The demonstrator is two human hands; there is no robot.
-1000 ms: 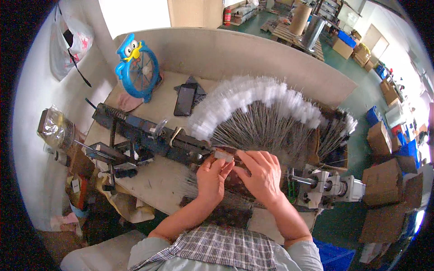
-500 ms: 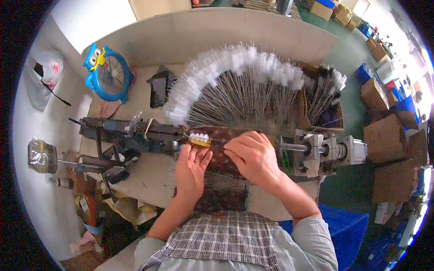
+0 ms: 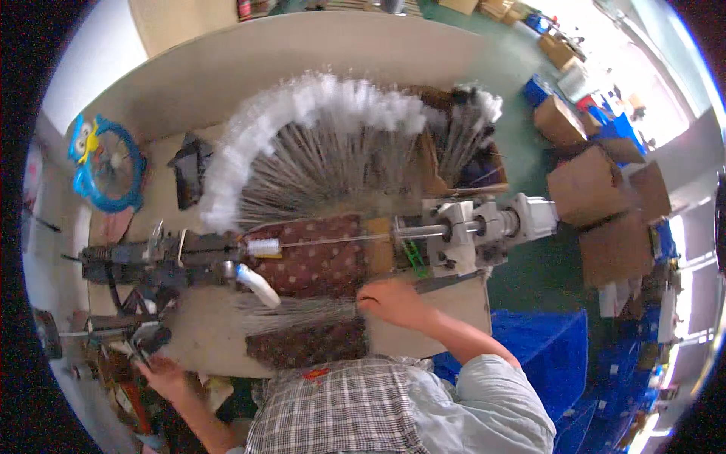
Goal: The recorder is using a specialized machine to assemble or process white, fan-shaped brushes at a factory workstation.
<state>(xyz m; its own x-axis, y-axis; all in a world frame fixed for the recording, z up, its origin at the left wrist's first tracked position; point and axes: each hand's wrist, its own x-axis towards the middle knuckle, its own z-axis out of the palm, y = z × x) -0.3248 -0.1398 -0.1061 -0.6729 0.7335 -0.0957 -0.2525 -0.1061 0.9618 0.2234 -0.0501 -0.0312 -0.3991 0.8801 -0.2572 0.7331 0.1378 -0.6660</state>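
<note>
A white bristle piece [image 3: 263,248] sits at the machine's left part, with a long thin metal wire [image 3: 333,240] running from it to the shaft on the right. Below it lies a white curved piece [image 3: 257,286] with a blue end. My right hand [image 3: 397,301] is closed at the right ends of a bundle of loose thin wires [image 3: 295,312]; whether it grips one is hidden. My left hand [image 3: 165,378], blurred, is low on the left, its fingertips by a dark lever-like metal part [image 3: 140,352]. Its grip cannot be made out.
A wide fan of white wire-handled brushes [image 3: 340,98] stands behind the machine. A clamp-and-motor unit [image 3: 469,227] is at right. Brown dotted cloth [image 3: 321,268] covers the middle. Blue fan [image 3: 110,166] stands at left; a blue crate [image 3: 541,348] is at lower right.
Both hands have left the white bristle piece and wire. The left has dropped to the lower left; the right has come down to the loose wires. The view has shifted to the right.
</note>
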